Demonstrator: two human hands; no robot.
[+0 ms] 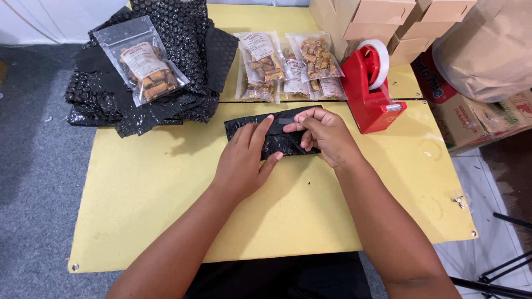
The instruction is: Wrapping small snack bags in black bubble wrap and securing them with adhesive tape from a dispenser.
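Forearms reach in from six o'clock over the yellow table (166,210) and meet at a black bubble-wrapped parcel (244,128) lying near its centre. The left hand (246,158) lies flat and spread, palm down, pressing the parcel's middle; the right hand (327,135) is curled narrow, its fingertips pinching a strip of clear tape (288,120) against the parcel's top edge. At ten o'clock a heap of black bubble wrap (183,66) carries one clear pouch of brown snack pieces (141,58) — more such pouches (288,66) lie at twelve o'clock. At two o'clock stands a red tape dispenser (368,91), with cardboard boxes (382,19) just behind it
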